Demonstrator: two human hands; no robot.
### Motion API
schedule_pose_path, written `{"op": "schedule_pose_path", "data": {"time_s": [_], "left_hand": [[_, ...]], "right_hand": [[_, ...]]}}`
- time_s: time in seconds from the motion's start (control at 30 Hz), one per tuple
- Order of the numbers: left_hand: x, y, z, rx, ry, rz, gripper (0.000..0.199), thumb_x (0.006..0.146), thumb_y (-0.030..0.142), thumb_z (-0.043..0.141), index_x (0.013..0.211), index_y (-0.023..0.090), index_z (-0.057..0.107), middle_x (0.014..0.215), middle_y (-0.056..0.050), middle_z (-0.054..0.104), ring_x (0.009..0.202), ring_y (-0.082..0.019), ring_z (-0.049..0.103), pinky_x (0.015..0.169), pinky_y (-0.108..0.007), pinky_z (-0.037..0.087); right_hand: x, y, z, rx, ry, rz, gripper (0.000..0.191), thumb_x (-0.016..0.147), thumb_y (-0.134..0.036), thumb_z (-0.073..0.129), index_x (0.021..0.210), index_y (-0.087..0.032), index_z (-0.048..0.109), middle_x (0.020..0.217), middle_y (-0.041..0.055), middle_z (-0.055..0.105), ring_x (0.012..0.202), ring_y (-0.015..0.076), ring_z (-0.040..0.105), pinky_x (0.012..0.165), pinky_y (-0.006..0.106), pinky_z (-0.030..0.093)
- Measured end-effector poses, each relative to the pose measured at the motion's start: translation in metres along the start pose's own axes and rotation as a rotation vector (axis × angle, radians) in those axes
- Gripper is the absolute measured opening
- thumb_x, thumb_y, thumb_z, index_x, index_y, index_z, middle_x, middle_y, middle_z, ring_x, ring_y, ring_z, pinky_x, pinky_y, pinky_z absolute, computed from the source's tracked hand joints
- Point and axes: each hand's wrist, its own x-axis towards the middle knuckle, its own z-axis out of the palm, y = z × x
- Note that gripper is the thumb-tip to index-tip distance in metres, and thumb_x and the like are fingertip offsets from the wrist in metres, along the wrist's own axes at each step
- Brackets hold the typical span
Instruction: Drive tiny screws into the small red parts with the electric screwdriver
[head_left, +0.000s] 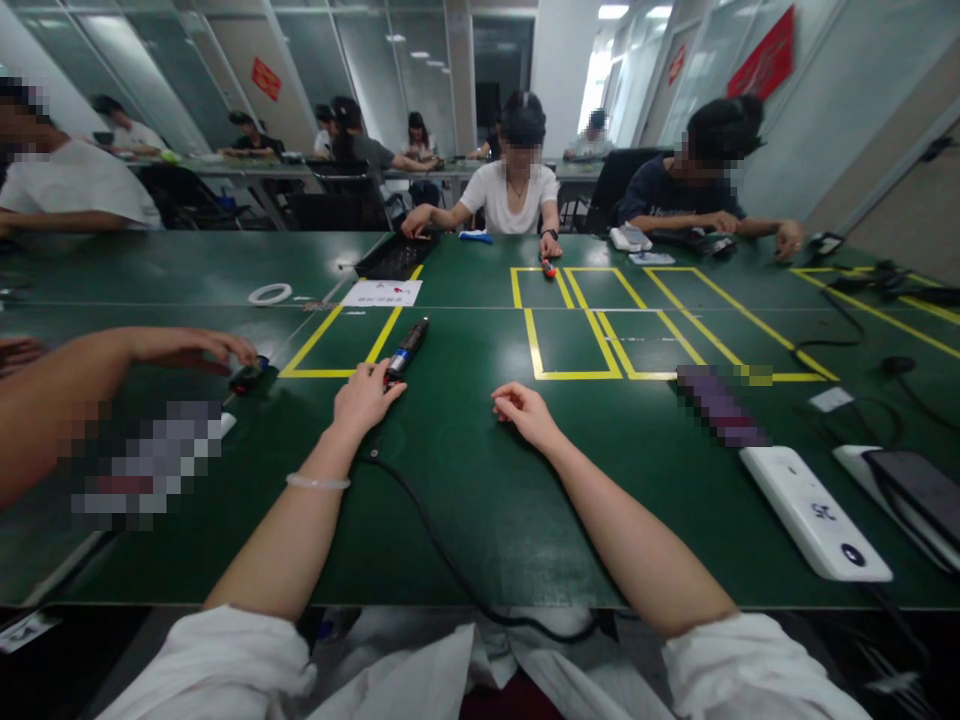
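Observation:
My left hand [365, 402] rests at the near end of a dark cylindrical tool [409, 347] with a blue and silver band, its fingers bent over the red part at that end. The tool lies slanted on the green table [450, 480], its far tip beside the yellow tape. To the right, my right hand [525, 412] is held at the table with its fingers curled together; whatever may be between the fingertips is too small to tell. A black cable [420, 510] runs from near my left wrist to the table's front edge.
Yellow tape outlines [577, 376] mark the table. A white power bank [817, 515] and a phone [720, 405] lie at the right. Another person's arm [112, 375] reaches in from the left over a dark tool. A paper sheet [382, 293] and a black tray [390, 258] lie farther back.

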Motion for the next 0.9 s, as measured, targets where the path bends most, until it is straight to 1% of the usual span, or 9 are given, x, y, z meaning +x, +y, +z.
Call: {"op": "schedule_pose_path", "data": {"time_s": [0.1,0.2,0.27,0.37,0.47,0.57,0.67,0.77,0.9], "left_hand": [[0.006,-0.043,0.0,0.016,0.001,-0.15,0.062,0.092,0.058,0.038,0.143,0.022,0.04,0.134,-0.017,0.047,0.114,-0.034,0.054,0.088,-0.042,0.046],[0.006,-0.077,-0.002,0.048,0.009,-0.277,0.063,0.092,0.058,0.037,0.142,0.02,0.042,0.135,-0.02,0.047,0.118,-0.036,0.051,0.089,-0.043,0.044],[0.004,-0.094,-0.005,0.075,0.021,-0.359,0.062,0.093,0.057,0.037,0.143,0.02,0.041,0.137,-0.02,0.047,0.118,-0.037,0.05,0.089,-0.043,0.043],[-0.002,-0.112,-0.009,0.107,0.03,-0.478,0.06,0.093,0.054,0.041,0.143,0.022,0.04,0.139,-0.016,0.046,0.115,-0.035,0.051,0.088,-0.042,0.042],[-0.006,-0.121,-0.012,0.119,0.028,-0.552,0.058,0.092,0.054,0.041,0.142,0.023,0.041,0.138,-0.011,0.048,0.111,-0.032,0.051,0.085,-0.039,0.041],[-0.008,-0.123,-0.012,0.128,0.044,-0.58,0.057,0.092,0.055,0.041,0.14,0.024,0.043,0.136,-0.009,0.05,0.107,-0.03,0.052,0.083,-0.038,0.04],[-0.009,-0.123,-0.008,0.157,0.107,-0.566,0.054,0.091,0.053,0.046,0.137,0.025,0.048,0.135,-0.008,0.052,0.109,-0.031,0.05,0.086,-0.04,0.037],[-0.01,-0.123,-0.005,0.164,0.193,-0.527,0.052,0.089,0.051,0.05,0.134,0.025,0.05,0.139,-0.009,0.048,0.116,-0.033,0.045,0.092,-0.043,0.035],[-0.01,-0.12,-0.005,0.145,0.189,-0.489,0.052,0.088,0.042,0.056,0.133,0.019,0.047,0.137,-0.012,0.047,0.117,-0.032,0.046,0.096,-0.044,0.035]], "right_hand": [[0.0,0.001,0.0,-0.033,-0.008,-0.007,0.02,0.082,-0.035,0.058,0.092,-0.018,0.06,0.072,-0.0001,0.063,0.06,0.0106,0.057,0.06,0.024,0.046],[0.0,0.001,0.001,-0.053,-0.013,-0.012,0.02,0.083,-0.036,0.057,0.092,-0.018,0.061,0.072,-0.0003,0.063,0.06,0.0108,0.057,0.061,0.024,0.047],[0.0,0.0,0.001,-0.054,-0.018,-0.015,0.021,0.083,-0.036,0.058,0.091,-0.017,0.061,0.072,-0.0002,0.063,0.061,0.011,0.057,0.061,0.025,0.047],[0.0,0.0,0.002,-0.047,-0.025,-0.008,0.021,0.082,-0.036,0.059,0.091,-0.017,0.061,0.071,-0.0002,0.063,0.06,0.0111,0.057,0.061,0.025,0.047],[0.0,0.001,0.001,-0.048,-0.033,-0.011,0.021,0.083,-0.036,0.059,0.091,-0.017,0.061,0.072,0.0002,0.064,0.061,0.0113,0.058,0.062,0.025,0.047],[0.0,0.002,0.001,-0.054,-0.037,-0.006,0.021,0.083,-0.037,0.058,0.09,-0.017,0.061,0.072,0.0006,0.064,0.061,0.0117,0.058,0.062,0.025,0.047],[0.0,0.001,0.001,-0.061,-0.04,0.009,0.022,0.082,-0.038,0.059,0.09,-0.018,0.061,0.073,0.0006,0.064,0.061,0.0117,0.058,0.062,0.025,0.047],[-0.001,-0.002,0.002,-0.065,-0.048,0.018,0.022,0.082,-0.038,0.059,0.09,-0.018,0.061,0.073,0.0007,0.064,0.062,0.0117,0.058,0.063,0.025,0.047],[-0.001,-0.005,0.002,-0.054,-0.051,0.011,0.021,0.082,-0.036,0.058,0.09,-0.017,0.061,0.072,0.0005,0.063,0.061,0.0115,0.057,0.062,0.025,0.046]]}}
